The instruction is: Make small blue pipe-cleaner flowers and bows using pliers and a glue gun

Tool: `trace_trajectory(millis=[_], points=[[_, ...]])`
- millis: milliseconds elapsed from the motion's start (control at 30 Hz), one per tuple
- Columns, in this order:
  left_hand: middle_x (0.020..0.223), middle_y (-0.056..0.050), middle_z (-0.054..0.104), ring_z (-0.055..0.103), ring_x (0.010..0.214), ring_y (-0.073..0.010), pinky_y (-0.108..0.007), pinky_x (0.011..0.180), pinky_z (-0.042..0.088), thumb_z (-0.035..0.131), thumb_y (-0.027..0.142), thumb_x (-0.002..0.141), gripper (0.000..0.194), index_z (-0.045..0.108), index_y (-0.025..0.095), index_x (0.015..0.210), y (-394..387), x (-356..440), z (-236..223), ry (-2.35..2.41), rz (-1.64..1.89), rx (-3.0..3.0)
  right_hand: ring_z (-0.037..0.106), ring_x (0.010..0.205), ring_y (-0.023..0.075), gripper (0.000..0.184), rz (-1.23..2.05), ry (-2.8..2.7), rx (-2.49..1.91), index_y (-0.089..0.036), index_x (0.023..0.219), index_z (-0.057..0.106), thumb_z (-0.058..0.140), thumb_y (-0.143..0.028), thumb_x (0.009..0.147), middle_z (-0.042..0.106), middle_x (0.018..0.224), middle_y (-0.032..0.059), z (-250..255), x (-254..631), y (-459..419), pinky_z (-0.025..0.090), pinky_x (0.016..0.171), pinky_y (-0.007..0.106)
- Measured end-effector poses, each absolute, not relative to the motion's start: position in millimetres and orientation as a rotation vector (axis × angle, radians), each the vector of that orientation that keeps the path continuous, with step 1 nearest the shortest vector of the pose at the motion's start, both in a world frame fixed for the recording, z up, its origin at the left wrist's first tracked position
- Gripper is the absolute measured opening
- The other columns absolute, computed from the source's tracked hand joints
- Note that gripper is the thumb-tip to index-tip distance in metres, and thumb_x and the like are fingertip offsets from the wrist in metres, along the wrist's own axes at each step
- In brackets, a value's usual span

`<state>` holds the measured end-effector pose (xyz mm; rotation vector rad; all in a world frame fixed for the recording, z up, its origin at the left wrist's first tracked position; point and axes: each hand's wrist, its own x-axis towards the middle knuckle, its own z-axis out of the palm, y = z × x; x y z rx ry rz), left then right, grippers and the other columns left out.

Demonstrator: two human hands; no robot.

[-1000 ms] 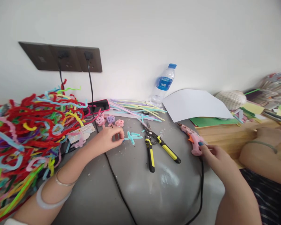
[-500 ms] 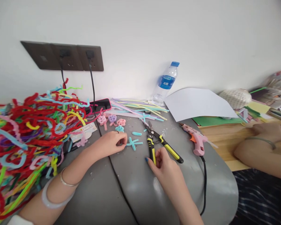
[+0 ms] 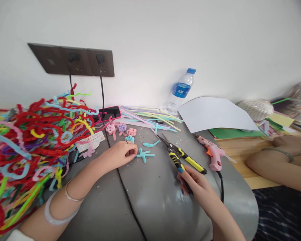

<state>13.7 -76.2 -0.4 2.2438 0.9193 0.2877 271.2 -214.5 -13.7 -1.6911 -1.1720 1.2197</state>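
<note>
My left hand [image 3: 124, 152] rests on the grey table, its fingers closed at one end of a light-blue pipe-cleaner cross [image 3: 143, 154]. My right hand [image 3: 194, 180] grips one yellow-and-black handle of the wire strippers [image 3: 177, 155], whose other handle is spread away and whose dark jaws point to the upper left. Just left of the jaws are a folded blue pipe-cleaner piece [image 3: 147, 144] and a short blue bit. Beyond my left hand sit small pipe-cleaner flowers: a blue one [image 3: 129, 138], a purple one [image 3: 121, 128] and pink ones [image 3: 131, 132].
Tangled pipe cleaners [image 3: 45, 134] cover the left side. A black cable [image 3: 126, 190] crosses the table. Straight pipe cleaners [image 3: 150, 117], a phone [image 3: 111, 113] and a water bottle [image 3: 180, 90] are along the wall. A pink glue gun [image 3: 213, 152] lies right, near another person's arm [image 3: 278, 160].
My right hand has shifted right and nearer with the wire strippers, turning them slightly. My left hand stays at the blue cross. The view has moved slightly.
</note>
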Motion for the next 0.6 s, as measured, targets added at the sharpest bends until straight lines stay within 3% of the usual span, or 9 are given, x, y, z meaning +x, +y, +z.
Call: trace_trajectory(millis=[100,200,400,533,600], points=[[0.071,0.001,0.059,0.054,0.063,-0.0126,-0.021,0.059,0.037,0.052,0.015,0.083,0.012,0.058,0.02,0.075,-75.9,13.4,0.4,0.913,0.282,2.25,0.04,0.036,0.0079,0.042,1.305,-1.038,-1.592,-0.021,0.079,0.048,0.052,-0.062,0.086,0.054,0.055,-0.0045,-14.3,267.3,-216.0,0.026,0.04,0.022],[0.073,0.001,0.059,0.054,0.064,-0.0125,-0.021,0.059,0.037,0.051,0.014,0.083,0.012,0.059,0.02,0.075,-75.0,12.8,0.3,0.909,0.279,2.246,0.031,0.035,0.0062,0.041,1.284,-1.001,-1.52,-0.021,0.089,0.048,0.053,-0.062,0.087,0.051,0.051,-0.0072,-17.0,265.7,-219.2,0.021,0.037,0.02],[0.075,0.001,0.059,0.054,0.065,-0.0122,-0.021,0.061,0.037,0.051,0.014,0.083,0.011,0.058,0.02,0.077,-73.8,12.1,-3.3,0.936,0.286,2.247,0.04,0.047,0.0078,0.035,1.318,-1.113,-1.479,-0.021,0.084,0.048,0.056,-0.054,0.09,0.052,0.06,-0.004,-21.7,266.5,-232.7,0.033,0.046,0.02],[0.077,0.001,0.06,0.054,0.067,-0.0128,-0.022,0.062,0.036,0.052,0.016,0.083,0.01,0.059,0.02,0.077,-73.5,12.3,-4.0,0.939,0.271,2.248,0.028,0.049,0.0091,0.035,1.364,-1.153,-1.496,-0.022,0.101,0.048,0.052,-0.056,0.091,0.034,0.059,-0.0084,-23.6,265.6,-241.1,0.025,0.045,0.02],[0.078,0.0,0.061,0.054,0.068,-0.0129,-0.022,0.063,0.036,0.052,0.016,0.084,0.011,0.059,0.02,0.078,-73.3,12.5,-3.3,0.929,0.273,2.245,0.024,0.051,0.0097,0.035,1.316,-1.179,-1.508,-0.022,0.098,0.049,0.051,-0.057,0.091,0.029,0.06,-0.0083,-26.6,265.2,-242.5,0.023,0.046,0.021]])
